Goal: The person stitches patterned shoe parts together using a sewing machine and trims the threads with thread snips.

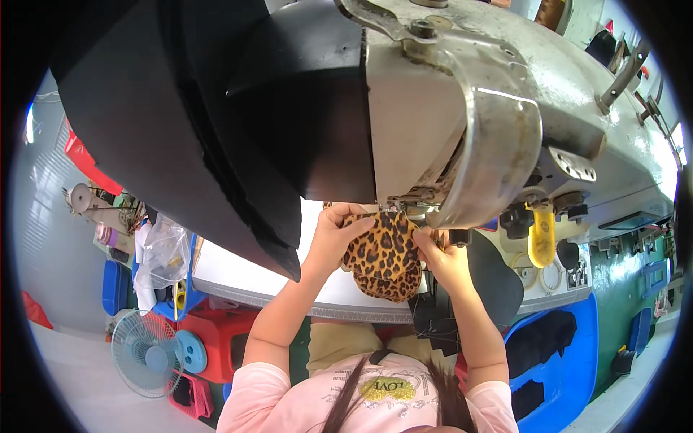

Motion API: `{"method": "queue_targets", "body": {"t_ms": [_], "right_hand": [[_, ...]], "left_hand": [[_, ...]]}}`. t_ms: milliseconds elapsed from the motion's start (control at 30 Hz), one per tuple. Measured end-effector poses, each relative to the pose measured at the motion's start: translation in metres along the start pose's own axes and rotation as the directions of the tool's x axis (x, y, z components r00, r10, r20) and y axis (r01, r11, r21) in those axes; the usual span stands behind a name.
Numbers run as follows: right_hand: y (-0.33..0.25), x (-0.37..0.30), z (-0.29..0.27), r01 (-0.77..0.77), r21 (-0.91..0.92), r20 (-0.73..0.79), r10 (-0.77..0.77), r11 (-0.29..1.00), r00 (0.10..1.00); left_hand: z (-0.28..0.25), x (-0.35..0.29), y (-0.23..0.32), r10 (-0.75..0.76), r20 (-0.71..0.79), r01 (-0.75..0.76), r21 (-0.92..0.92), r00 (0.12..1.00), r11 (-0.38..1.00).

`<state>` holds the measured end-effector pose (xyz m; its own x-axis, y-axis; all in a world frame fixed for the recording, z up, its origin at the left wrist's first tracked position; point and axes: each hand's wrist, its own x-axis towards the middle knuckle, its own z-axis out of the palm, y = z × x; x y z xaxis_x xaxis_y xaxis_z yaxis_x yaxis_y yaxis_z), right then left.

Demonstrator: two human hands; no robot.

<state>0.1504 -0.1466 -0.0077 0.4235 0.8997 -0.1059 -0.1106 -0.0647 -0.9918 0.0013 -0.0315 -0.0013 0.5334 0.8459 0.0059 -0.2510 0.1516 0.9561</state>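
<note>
A leopard-print fabric piece [382, 249] with rounded edges lies under the front of a sewing machine [498, 137]. My left hand [338, 229] pinches its left edge between thumb and fingers. On the opposite edge my right hand [439, 249] grips the same fabric, thumb on top. The upper edge of the piece meets the machine's needle area, where the needle and presser foot are mostly hidden by metal parts. A smaller leopard-print part shows below the main one, toward my body. Both forearms reach over the front edge of the white table [245, 270].
Large black panels [216, 108] overhang the upper left. Black fabric pieces [491, 278] lie right of my right hand. A blue tub [577, 361] with black pieces stands lower right. A fan [150, 353] and red stool [216, 343] stand lower left. A yellow handle [541, 238] hangs from the machine.
</note>
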Motion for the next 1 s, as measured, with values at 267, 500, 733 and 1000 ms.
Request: {"method": "queue_targets", "body": {"t_ms": [267,500,733,1000], "right_hand": [[-0.002,0.004,0.012,-0.032,0.135,-0.091,0.044,0.99,0.995],[0.003,0.008,0.015,-0.006,0.188,-0.051,0.016,0.982,0.999],[0.01,0.008,0.016,-0.026,0.154,-0.045,0.033,0.988,0.998],[0.012,0.016,-0.013,0.558,-0.574,0.107,-0.621,0.599,0.777]], "left_hand": [[0.0,0.008,0.012,-0.089,0.027,0.092,-0.146,0.996,0.985],[-0.002,0.014,0.018,-0.088,-0.031,0.082,-0.162,0.996,0.983],[0.01,-0.024,-0.029,0.228,-0.103,-0.228,0.014,0.968,0.974],[0.02,-0.022,-0.029,0.19,-0.109,-0.183,0.07,0.976,0.981]]}}
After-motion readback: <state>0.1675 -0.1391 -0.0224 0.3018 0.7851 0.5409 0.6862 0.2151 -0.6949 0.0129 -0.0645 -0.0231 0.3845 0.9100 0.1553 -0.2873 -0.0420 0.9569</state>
